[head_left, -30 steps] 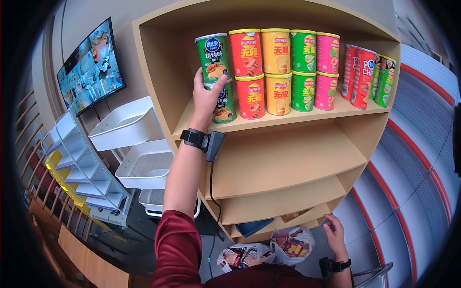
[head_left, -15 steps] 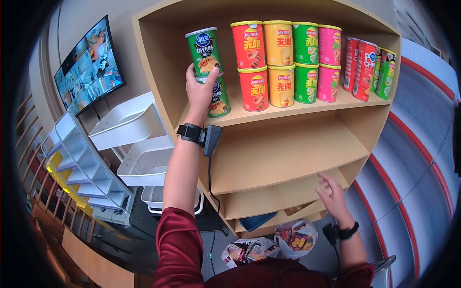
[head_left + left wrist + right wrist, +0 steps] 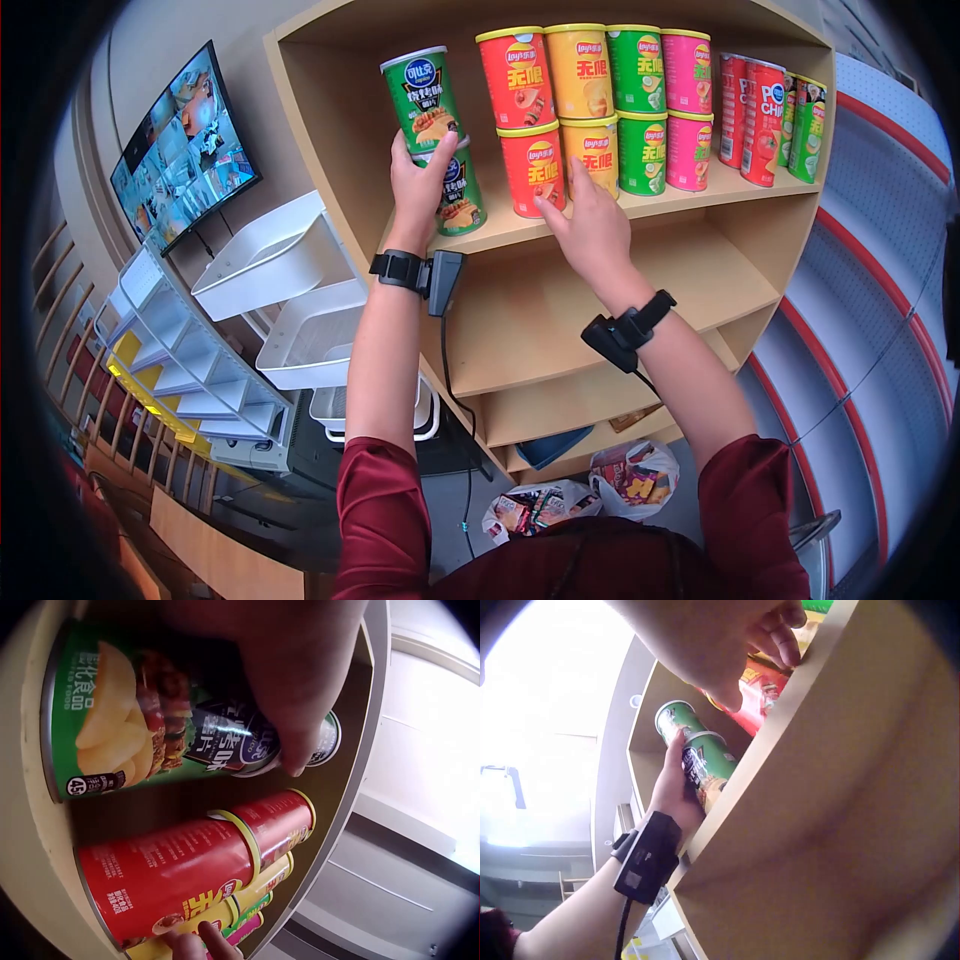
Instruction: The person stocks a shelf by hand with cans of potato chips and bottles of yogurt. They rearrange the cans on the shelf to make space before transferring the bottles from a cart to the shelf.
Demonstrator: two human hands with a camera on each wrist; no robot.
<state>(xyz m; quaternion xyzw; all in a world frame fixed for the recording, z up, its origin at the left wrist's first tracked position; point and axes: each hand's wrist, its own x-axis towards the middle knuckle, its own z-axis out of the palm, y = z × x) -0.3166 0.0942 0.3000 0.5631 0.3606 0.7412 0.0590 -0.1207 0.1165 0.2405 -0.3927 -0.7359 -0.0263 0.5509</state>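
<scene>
The right hand [image 3: 597, 235] is now reaching up, where half a second ago it was hovering by the lower shelves. Its fingers are spreading before the lower red cylindrical can with a yellow lid [image 3: 535, 165] and the yellow cylindrical can [image 3: 595, 140]; whether they are touching is hard to tell. The left hand [image 3: 418, 190] is gripping two stacked green cylindrical cans [image 3: 420, 90] at the left end of the pale wooden shelf [image 3: 735, 192]. Both hands are seemingly working on the row together.
</scene>
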